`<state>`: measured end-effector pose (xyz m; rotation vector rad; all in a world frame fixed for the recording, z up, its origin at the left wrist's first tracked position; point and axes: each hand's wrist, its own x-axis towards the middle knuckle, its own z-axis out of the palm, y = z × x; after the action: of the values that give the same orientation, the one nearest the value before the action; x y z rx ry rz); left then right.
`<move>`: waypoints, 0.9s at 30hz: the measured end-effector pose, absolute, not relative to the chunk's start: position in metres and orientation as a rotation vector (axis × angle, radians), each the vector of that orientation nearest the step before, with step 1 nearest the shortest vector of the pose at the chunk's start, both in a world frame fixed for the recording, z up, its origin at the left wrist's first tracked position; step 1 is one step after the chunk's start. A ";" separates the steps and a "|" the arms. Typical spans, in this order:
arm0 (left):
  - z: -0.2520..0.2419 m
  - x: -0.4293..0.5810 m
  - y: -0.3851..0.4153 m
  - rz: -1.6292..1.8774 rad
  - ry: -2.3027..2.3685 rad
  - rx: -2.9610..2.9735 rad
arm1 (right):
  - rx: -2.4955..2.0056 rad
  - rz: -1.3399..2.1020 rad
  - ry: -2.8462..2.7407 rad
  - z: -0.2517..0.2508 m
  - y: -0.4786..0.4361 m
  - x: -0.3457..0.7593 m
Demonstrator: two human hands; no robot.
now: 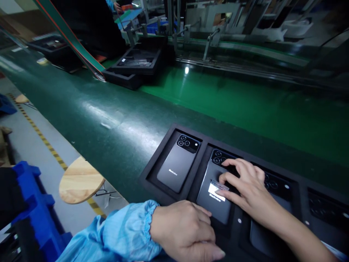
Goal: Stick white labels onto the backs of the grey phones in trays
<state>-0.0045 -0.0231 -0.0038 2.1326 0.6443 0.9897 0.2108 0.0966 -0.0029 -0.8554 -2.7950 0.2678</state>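
Note:
A black foam tray [201, 154] holds several dark phones in separate recesses, backs up. The leftmost phone [177, 163] lies flat and uncovered. Over the second phone [215, 213], my right hand [245, 185] pinches a small white and clear label [216, 190] between thumb and index finger, just above the printed brand name. Its other fingers arch over the camera end. My left hand [188, 229], in a blue elastic cuff, rests at the tray's near edge with fingers curled; what lies under them is hidden. The right forearm partly covers a third phone [275, 185].
The tray lies on a long green workbench [109, 123]. Further back are stacked black trays [136, 62], a green conveyor belt [245, 102] and metal guides. A wooden stool [81, 180] and a blue plastic pallet [35, 207] stand left. Another person's hand [117, 7] shows at top.

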 end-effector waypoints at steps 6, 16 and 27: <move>-0.003 -0.004 -0.024 0.945 0.634 2.185 | -0.977 0.068 -2.699 -0.008 0.102 0.206; -0.006 -0.002 -0.023 0.873 0.669 2.184 | -1.122 -0.196 -2.728 -0.002 0.105 0.186; -0.002 -0.009 -0.023 0.917 0.581 2.238 | -1.041 -0.305 -2.681 -0.001 0.103 0.183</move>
<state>-0.0090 -0.0230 -0.0024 2.2377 0.5811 0.9174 0.1826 0.1034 -0.0013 -1.0410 -2.6815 -0.3055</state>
